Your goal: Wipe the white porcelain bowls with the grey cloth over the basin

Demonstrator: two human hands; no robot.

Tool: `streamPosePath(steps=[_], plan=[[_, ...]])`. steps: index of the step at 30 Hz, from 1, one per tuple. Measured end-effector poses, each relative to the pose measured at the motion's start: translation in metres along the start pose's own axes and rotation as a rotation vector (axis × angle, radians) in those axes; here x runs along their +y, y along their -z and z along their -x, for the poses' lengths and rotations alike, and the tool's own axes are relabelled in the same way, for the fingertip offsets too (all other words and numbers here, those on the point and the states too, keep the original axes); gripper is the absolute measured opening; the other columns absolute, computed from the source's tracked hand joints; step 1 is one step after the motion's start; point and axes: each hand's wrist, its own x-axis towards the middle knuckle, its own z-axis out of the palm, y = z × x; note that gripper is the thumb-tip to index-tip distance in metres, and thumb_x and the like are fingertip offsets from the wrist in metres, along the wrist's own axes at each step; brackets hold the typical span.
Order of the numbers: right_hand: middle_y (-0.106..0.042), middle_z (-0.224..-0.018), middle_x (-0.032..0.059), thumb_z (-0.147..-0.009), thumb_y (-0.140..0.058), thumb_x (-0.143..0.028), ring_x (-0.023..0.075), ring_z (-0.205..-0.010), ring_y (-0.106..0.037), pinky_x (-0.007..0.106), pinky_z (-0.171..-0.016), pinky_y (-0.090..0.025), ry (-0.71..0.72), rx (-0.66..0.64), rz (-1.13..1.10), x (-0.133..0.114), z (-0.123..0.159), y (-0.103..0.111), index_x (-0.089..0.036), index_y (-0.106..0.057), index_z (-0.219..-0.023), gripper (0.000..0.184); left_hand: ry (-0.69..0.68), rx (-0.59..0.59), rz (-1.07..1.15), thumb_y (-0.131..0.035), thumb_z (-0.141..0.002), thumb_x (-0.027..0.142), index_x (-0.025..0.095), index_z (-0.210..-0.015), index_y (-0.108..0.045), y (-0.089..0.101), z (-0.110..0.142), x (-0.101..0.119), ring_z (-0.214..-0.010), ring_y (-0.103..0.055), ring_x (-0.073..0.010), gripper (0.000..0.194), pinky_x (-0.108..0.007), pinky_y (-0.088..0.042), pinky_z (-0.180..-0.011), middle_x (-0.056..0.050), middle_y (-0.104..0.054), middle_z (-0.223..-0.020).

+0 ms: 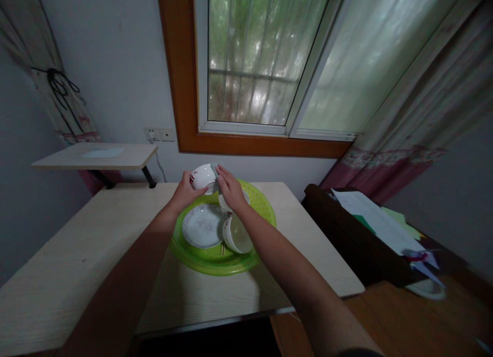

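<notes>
A white bowl with red markings [203, 176] is tilted above the far side of a round green tray [215, 268]. My left hand [185, 193] grips it from the left, thumb along its lower edge. On the bowl's other side, my right hand [230, 186] presses a pale grey-green cloth or pad [214, 168] against it; its exact kind is unclear. Below, a shallow white plate [202, 226] lies in the tray. To its right a white bowl [238, 236] rests tipped over. Another white bowl [224, 204] is partly hidden behind my right hand. Thin sticks, perhaps chopsticks [222, 249], show between plate and bowl.
The tray stands on a pale wooden table [88, 254]. A small raised shelf [96, 155] is at the back left, near a wall socket [159, 134]. Behind is a window [262, 64]. Right of the table stands a dark brown piece of furniture with papers [377, 226] on it.
</notes>
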Motion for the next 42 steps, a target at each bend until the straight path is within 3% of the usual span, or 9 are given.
streamPosePath(steps=[8, 12, 17, 21, 27, 34, 38, 42], plan=[[-0.040, -0.164, 0.0047, -0.107, -0.040, -0.034, 0.0217, -0.159, -0.016, 0.050, -0.129, -0.023, 0.320, -0.175, 0.155, -0.022, 0.001, -0.005, -0.024, -0.055, -0.148, 0.045, 0.061, 0.082, 0.169, -0.084, -0.059, 0.038, 0.022, -0.105, -0.044, -0.003, -0.010, -0.015, -0.085, -0.061, -0.0167, 0.063, -0.033, -0.050, -0.081, -0.001, -0.059, -0.096], [-0.033, -0.167, 0.0035, -0.107, -0.038, -0.036, 0.0204, -0.158, -0.022, 0.046, -0.130, -0.023, 0.214, -0.138, 0.144, -0.021, 0.001, -0.007, -0.025, -0.045, -0.155, 0.049, 0.093, 0.143, 0.183, -0.084, -0.062, 0.040, 0.021, -0.107, -0.044, 0.000, -0.012, -0.016, -0.090, -0.062, -0.0179, 0.063, -0.035, -0.052, -0.084, -0.003, -0.059, -0.101], [-0.055, -0.152, 0.0094, -0.106, -0.037, -0.050, 0.0228, -0.141, -0.053, 0.045, -0.122, -0.039, -0.098, -0.083, 0.036, -0.002, 0.004, -0.010, -0.023, -0.049, -0.153, 0.055, 0.117, 0.185, 0.129, -0.081, -0.066, 0.045, 0.021, -0.109, -0.045, 0.004, -0.011, -0.015, -0.094, -0.062, -0.0195, 0.061, -0.036, -0.050, -0.087, -0.005, -0.059, -0.106], [-0.057, -0.149, 0.0145, -0.105, -0.035, -0.058, 0.0264, -0.139, -0.055, 0.047, -0.120, -0.040, -0.193, -0.102, -0.003, 0.009, 0.005, -0.012, -0.017, -0.051, -0.151, 0.064, 0.100, 0.145, 0.092, -0.081, -0.065, 0.048, 0.022, -0.108, -0.042, 0.001, -0.013, -0.023, -0.093, -0.061, -0.0195, 0.064, -0.035, -0.049, -0.084, -0.004, -0.058, -0.104], [-0.041, -0.163, 0.0095, -0.107, -0.035, -0.050, 0.0217, -0.152, -0.037, 0.046, -0.126, -0.029, -0.037, -0.082, 0.081, 0.008, 0.004, -0.011, -0.023, -0.039, -0.158, 0.058, 0.054, 0.016, 0.008, -0.083, -0.063, 0.047, 0.022, -0.105, -0.042, -0.003, -0.007, -0.018, -0.087, -0.060, -0.0191, 0.064, -0.033, -0.047, -0.078, -0.003, -0.058, -0.097], [-0.037, -0.165, 0.0053, -0.105, -0.044, -0.040, 0.0257, -0.159, -0.015, 0.054, -0.130, -0.019, 0.272, -0.213, 0.328, -0.022, 0.005, -0.008, -0.025, -0.048, -0.152, 0.049, -0.008, -0.087, -0.012, -0.080, -0.061, 0.033, 0.022, -0.098, -0.042, -0.001, 0.003, 0.000, -0.076, -0.056, -0.0149, 0.053, -0.029, -0.045, -0.069, 0.002, -0.057, -0.088], [-0.036, -0.166, 0.0043, -0.106, -0.043, -0.039, 0.0268, -0.159, -0.015, 0.056, -0.129, -0.020, 0.257, -0.234, 0.366, -0.028, 0.004, -0.009, -0.027, -0.048, -0.152, 0.048, -0.024, -0.095, -0.012, -0.078, -0.061, 0.030, 0.023, -0.096, -0.041, -0.001, 0.003, 0.002, -0.073, -0.055, -0.0141, 0.051, -0.029, -0.044, -0.068, 0.003, -0.058, -0.085], [-0.037, -0.165, 0.0073, -0.107, -0.036, -0.040, 0.0244, -0.158, -0.021, 0.051, -0.129, -0.022, 0.179, -0.159, 0.268, -0.017, 0.001, -0.009, -0.024, -0.046, -0.153, 0.049, -0.027, -0.099, -0.016, -0.080, -0.063, 0.037, 0.022, -0.101, -0.043, -0.002, 0.004, 0.003, -0.078, -0.058, -0.0158, 0.056, -0.029, -0.045, -0.070, 0.000, -0.060, -0.090]])
